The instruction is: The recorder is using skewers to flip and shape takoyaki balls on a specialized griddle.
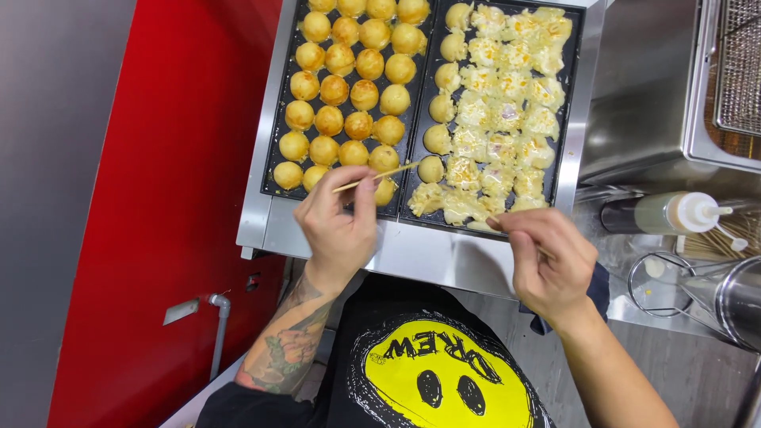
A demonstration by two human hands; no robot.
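Skewer: a thin wooden skewer (379, 176) lies slanted over the near edge of the left pan, its tip pointing right toward the gap between the two pans.
Left hand: the left hand (337, 226) has its grip closed on the skewer, pinched between thumb and fingertips, just above the front lip of the griddle.
Right hand: the right hand (549, 257) is curled at the near right corner of the right pan, fingertips at the batter's edge; its grip looks closed, but whether it holds a pick I cannot tell.
Left pan: the left pan (279, 143) is dark with round wells, filled with golden-brown balls (342, 91) in neat rows, rounded and browned.
Right pan: the right pan (567, 95) sits just beside the left one; one column of pale balls (437, 139) along its left side, the rest a sheet of pale yellow batter (507, 103) with bits of filling, unturned.
Griddle: a steel griddle frame (420, 254) carries both pans.
Bench: to the right, a steel bench (634, 309) bears a squeeze bottle (662, 212) lying on its side, a bundle of wooden sticks (725, 242) and a metal container (733, 297).
Fryer: a wire basket (741, 63) at the upper right corner.
Left side: a red panel (174, 198) and a grey pipe (218, 333).
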